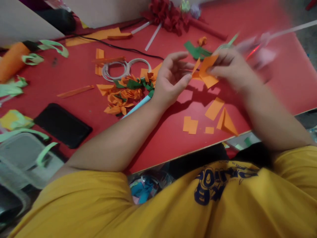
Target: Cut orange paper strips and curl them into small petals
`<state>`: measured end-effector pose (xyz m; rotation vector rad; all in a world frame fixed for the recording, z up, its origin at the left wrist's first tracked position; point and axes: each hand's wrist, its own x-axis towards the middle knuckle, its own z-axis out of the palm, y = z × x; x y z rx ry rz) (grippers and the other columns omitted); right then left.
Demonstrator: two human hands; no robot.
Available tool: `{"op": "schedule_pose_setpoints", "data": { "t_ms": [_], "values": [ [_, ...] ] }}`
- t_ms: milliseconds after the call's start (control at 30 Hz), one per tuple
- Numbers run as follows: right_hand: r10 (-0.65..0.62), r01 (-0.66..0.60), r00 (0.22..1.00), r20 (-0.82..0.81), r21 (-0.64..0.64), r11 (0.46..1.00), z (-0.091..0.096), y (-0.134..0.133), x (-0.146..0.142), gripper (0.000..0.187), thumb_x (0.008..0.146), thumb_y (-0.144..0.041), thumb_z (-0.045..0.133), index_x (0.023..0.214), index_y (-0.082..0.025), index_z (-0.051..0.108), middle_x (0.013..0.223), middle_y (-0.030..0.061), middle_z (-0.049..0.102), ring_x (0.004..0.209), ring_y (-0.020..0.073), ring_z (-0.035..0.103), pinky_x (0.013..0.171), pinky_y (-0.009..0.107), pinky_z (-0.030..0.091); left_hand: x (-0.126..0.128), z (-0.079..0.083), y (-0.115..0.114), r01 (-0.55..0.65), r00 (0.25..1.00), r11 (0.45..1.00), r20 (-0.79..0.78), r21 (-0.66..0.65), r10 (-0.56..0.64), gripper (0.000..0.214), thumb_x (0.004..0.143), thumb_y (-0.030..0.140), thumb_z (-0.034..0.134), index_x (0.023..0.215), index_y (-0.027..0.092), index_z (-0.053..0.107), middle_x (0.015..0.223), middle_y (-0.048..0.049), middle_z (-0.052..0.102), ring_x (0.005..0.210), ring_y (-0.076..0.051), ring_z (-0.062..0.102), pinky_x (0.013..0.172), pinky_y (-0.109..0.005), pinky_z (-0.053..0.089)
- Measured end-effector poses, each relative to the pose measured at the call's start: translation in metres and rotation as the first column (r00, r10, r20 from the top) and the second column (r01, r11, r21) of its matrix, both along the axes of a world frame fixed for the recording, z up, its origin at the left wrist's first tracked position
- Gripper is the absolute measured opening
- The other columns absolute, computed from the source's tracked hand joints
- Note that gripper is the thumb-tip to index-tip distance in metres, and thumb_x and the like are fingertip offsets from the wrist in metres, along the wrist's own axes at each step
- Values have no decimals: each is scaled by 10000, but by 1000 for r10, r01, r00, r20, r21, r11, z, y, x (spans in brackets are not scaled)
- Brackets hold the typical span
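Observation:
My left hand (172, 77) is curled, its thumb and fingertips closed at the left edge of a folded orange paper piece (208, 74). Between thumb and fingers, my right hand (229, 67) pinches the same paper from the right. The paper is held above the red table (178, 129). Under my hands lie an orange strip (215, 108), a folded orange triangle (226, 122) and small orange squares (190, 125). A bunch of orange paper flowers (126, 96) with green leaves and a light blue stem rests beside my left forearm.
Tape rolls (115, 71) and a black cable (128, 50) lie behind the flowers. At the left is a black phone (63, 125). Dark red paper flowers (168, 16) stand at the back. Green paper (196, 50) lies behind my hands. A glue gun-like blurred object (257, 49) is at the right.

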<state>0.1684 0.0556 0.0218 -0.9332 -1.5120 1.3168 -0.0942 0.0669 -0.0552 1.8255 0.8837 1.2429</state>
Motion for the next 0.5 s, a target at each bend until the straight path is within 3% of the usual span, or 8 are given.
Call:
{"op": "schedule_pose_setpoints", "data": {
  "t_ms": [133,333,500],
  "values": [
    [-21,22,999,36,-31,999,-7,-1,-7,326,786,-317,1073,863,-308,757,941,15,843,940,257,784,889,422,709,2,2,-4,16,1000,1000,11,13,-16,712,1078,836,714,1595,351,645,1378,-128,808,1433,-377,820,1133,-580,732],
    [-83,85,996,29,-69,994,-14,-5,-25,467,776,-215,1082,887,-287,634,920,6,761,918,227,775,737,315,669,9,9,-13,-7,1000,998,28,-61,9,608,1087,800,750,1479,335,760,1260,-116,853,1346,-371,866,1047,-549,772],
    [-120,121,992,42,-32,992,-18,-4,-28,535,755,-209,1085,934,-308,591,922,-14,697,894,216,734,708,303,649,11,4,-12,7,993,997,115,-82,3,606,1078,868,724,1274,314,870,1091,-73,854,1192,-329,900,1022,-513,776]
  ]
}}
